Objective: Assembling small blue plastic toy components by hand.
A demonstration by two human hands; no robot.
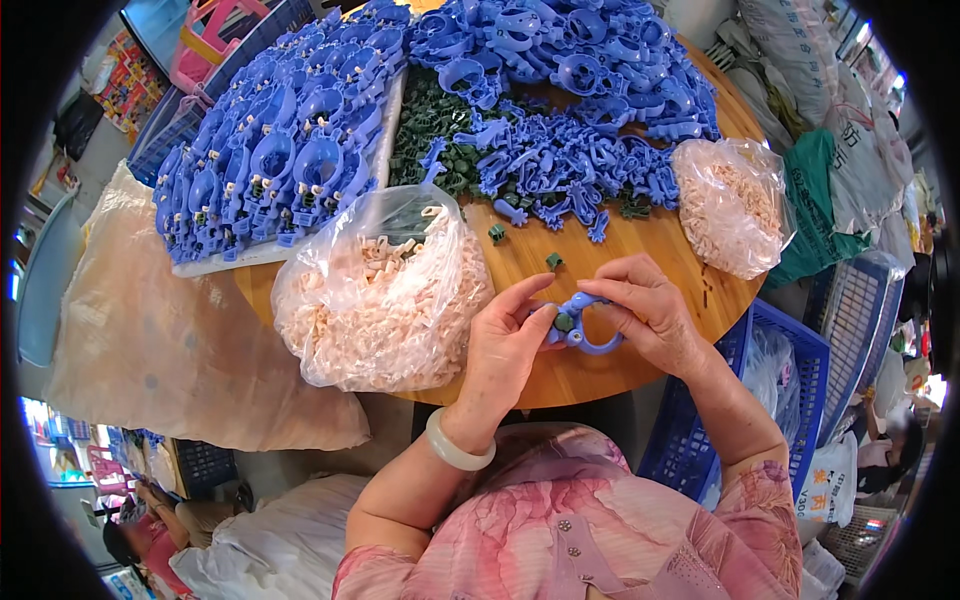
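Over the near edge of the round wooden table, both hands hold a blue plastic part with a ring point(603, 348). A dark green piece point(564, 322) sits in its body. My left hand point(512, 335) pinches the part's left end between thumb and fingers. With closed fingertips, my right hand point(648, 312) grips its upper right side. Just beyond the hands lie two loose green pieces point(554, 262). An open clear bag of small pale pieces point(390, 320) stands left of my left hand. Farther off are heaps of small blue parts point(565, 165) and green pieces point(430, 140).
A white-edged board point(225, 266) at the far left carries rows of blue parts. More blue ring parts point(590, 60) are heaped at the back. Another bag of pale pieces point(735, 205) stands right. Blue crates point(800, 345) and sacks point(190, 340) flank the table; other people sit farther away.
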